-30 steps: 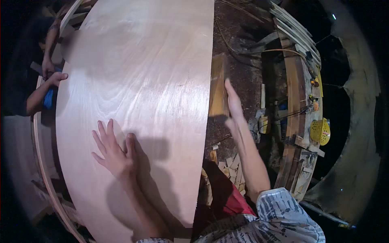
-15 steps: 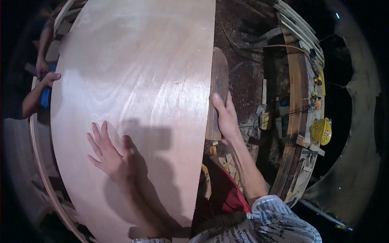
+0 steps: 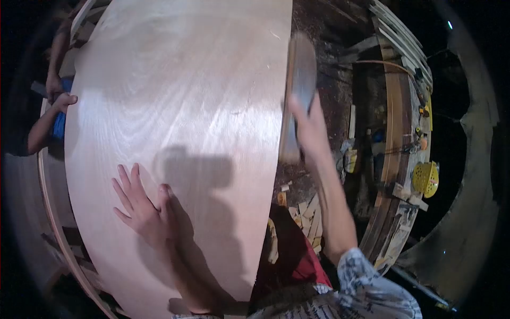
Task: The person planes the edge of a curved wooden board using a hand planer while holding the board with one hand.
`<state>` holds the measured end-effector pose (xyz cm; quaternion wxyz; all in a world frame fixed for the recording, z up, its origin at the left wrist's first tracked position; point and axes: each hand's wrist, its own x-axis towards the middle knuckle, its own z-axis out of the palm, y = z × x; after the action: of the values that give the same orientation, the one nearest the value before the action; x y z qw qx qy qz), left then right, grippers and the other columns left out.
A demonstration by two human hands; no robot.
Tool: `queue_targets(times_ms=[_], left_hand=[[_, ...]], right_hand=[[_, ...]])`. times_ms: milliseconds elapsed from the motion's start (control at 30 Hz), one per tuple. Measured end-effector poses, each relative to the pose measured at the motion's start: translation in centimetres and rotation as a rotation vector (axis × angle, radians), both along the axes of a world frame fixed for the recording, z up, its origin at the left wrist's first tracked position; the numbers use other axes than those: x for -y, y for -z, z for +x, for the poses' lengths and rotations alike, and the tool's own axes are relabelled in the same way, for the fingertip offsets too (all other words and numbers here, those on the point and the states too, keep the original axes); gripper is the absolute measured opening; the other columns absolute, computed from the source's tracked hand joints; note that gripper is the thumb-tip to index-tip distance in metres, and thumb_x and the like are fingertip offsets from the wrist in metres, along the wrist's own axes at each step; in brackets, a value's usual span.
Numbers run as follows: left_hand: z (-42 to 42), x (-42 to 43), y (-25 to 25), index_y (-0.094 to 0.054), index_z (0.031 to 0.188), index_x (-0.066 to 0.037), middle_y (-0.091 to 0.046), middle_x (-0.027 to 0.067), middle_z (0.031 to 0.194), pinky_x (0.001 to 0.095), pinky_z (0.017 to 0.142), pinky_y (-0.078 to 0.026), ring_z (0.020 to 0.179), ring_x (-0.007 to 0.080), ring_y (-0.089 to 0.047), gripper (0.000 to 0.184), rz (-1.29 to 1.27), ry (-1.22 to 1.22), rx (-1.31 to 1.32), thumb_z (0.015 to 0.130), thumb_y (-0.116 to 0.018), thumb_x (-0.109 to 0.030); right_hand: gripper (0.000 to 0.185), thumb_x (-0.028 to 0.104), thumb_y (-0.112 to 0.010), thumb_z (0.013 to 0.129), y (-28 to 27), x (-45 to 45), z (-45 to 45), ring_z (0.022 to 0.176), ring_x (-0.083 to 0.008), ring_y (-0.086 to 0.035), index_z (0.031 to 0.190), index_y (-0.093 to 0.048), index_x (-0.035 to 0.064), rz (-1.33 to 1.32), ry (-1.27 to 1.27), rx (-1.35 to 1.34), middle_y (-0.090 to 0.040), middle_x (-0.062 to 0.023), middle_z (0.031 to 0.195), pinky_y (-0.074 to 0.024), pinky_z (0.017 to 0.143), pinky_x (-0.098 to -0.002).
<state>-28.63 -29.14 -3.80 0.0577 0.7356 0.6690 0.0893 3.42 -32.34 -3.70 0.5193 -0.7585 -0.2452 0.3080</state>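
A large pale plywood sheet (image 3: 212, 80) spreads out in front of me. Flat on its near part rests my left hand (image 3: 141, 207), fingers spread, holding nothing. Along the sheet's right edge, my right hand (image 3: 311, 125) grips a long wooden block (image 3: 303, 64) shaped like a sanding block, thumb on the near side. The block is smeared by motion, and its face toward the sheet's edge is hidden. It lies lengthwise with the edge, touching it or very close to it.
Another person's hands (image 3: 65, 101) are at the sheet's left edge. To the right, a long timber rail (image 3: 393, 117) carries a yellow perforated basket-like thing (image 3: 426, 179) and small tools. Wood offcuts (image 3: 308, 215) lie below, near a red cloth (image 3: 313, 263). A cable crosses the rail.
My right hand has pushed the block forward along the sheet's right edge, away from me. My left hand stays flat in nearly the same place. The view has shifted slightly.
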Motion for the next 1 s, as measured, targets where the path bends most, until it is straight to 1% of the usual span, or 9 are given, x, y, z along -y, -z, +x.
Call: queue_targets(times_ms=[67,167,333,433,633,733,833,900,1000], left_hand=[[0.0,0.0,0.1,-0.040,0.157,-0.024,-0.030,0.0046,0.169,0.0701,0.120,-0.004,0.159,0.0323,-0.016,0.063,-0.007,0.017,0.011,0.099,-0.051,-0.047],[-0.7,0.0,0.5,-0.041,0.157,-0.024,-0.030,0.0042,0.169,0.0700,0.120,-0.004,0.158,0.0319,-0.017,0.063,-0.027,0.001,-0.037,0.099,-0.051,-0.046],[-0.3,-0.1,0.5,-0.042,0.156,-0.026,-0.031,0.0033,0.168,0.0696,0.120,-0.003,0.159,0.0305,-0.016,0.063,-0.010,-0.027,-0.002,0.098,-0.052,-0.049],[-0.2,0.0,0.3,-0.042,0.156,-0.026,-0.030,0.0030,0.169,0.0698,0.120,-0.003,0.159,0.0301,-0.016,0.064,-0.015,-0.020,-0.002,0.098,-0.051,-0.052],[-1.2,-0.1,1.3,-0.040,0.157,-0.028,-0.028,0.0023,0.169,0.0727,0.118,-0.004,0.159,0.0311,-0.015,0.063,-0.009,0.005,-0.042,0.100,-0.050,-0.052],[-1.1,0.0,1.1,-0.039,0.157,-0.029,-0.028,0.0024,0.169,0.0738,0.118,-0.005,0.159,0.0320,-0.015,0.062,0.001,0.026,0.009,0.101,-0.049,-0.053],[-1.4,0.2,1.2,-0.039,0.157,-0.030,-0.027,0.0027,0.169,0.0744,0.117,-0.006,0.158,0.0328,-0.016,0.063,0.012,0.041,0.015,0.101,-0.049,-0.057],[-1.3,-0.1,1.4,-0.039,0.157,-0.030,-0.028,0.0029,0.169,0.0745,0.117,-0.006,0.158,0.0331,-0.016,0.064,0.036,0.046,0.018,0.101,-0.048,-0.059],[-1.5,0.6,1.2,-0.040,0.156,-0.029,-0.028,0.0042,0.169,0.0752,0.117,-0.007,0.158,0.0338,-0.017,0.064,0.039,0.055,0.016,0.100,-0.050,-0.058]], right_hand=[[0.073,0.046,-0.060,0.101,1.4,-5.3,5.4,0.136,-0.0266,-0.051,0.153,-0.038,-0.0011,0.088,-0.018,0.025,-0.052,-0.0187,0.148,-0.0365,0.115,-0.0391],[0.071,0.047,-0.061,0.100,2.9,-12.0,11.7,0.123,-0.0266,-0.060,0.147,-0.043,-0.0031,0.223,-0.063,0.059,-0.061,-0.0182,0.137,-0.0453,0.105,-0.0373],[0.081,0.045,-0.064,0.099,1.4,0.5,0.5,0.133,-0.0288,-0.053,0.155,-0.029,-0.0018,-0.010,-0.006,0.026,-0.054,-0.0203,0.143,-0.0406,0.113,-0.0429],[0.082,0.046,-0.064,0.099,-0.1,3.9,-3.2,0.136,-0.0315,-0.051,0.156,-0.028,-0.0022,0.115,-0.074,-0.101,-0.052,-0.0219,0.146,-0.0373,0.116,-0.0456],[0.080,0.052,-0.061,0.099,3.3,-9.3,9.3,0.128,-0.0259,-0.056,0.152,-0.037,-0.0016,0.186,-0.065,-0.096,-0.055,-0.0202,0.143,-0.0421,0.109,-0.0388],[0.083,0.053,-0.061,0.098,0.8,-1.7,1.1,0.131,-0.0274,-0.054,0.154,-0.034,-0.0020,0.051,-0.014,-0.160,-0.053,-0.0214,0.145,-0.0414,0.110,-0.0381],[0.085,0.033,-0.057,0.104,-0.2,14.1,-13.0,0.148,-0.0319,-0.034,0.162,-0.005,-0.0035,-0.278,0.019,-0.183,-0.030,-0.0234,0.161,-0.0280,0.122,-0.0461],[0.084,0.018,-0.057,0.102,-0.5,24.2,-21.2,0.148,-0.0309,-0.033,0.160,-0.002,-0.0080,-0.011,-0.030,-0.343,-0.030,-0.0228,0.161,-0.0239,0.123,-0.0448],[0.084,0.019,-0.057,0.102,-0.1,26.0,-22.2,0.147,-0.0297,-0.034,0.160,-0.002,-0.0083,-0.074,-0.040,-0.342,-0.032,-0.0222,0.159,-0.0242,0.123,-0.0432]])
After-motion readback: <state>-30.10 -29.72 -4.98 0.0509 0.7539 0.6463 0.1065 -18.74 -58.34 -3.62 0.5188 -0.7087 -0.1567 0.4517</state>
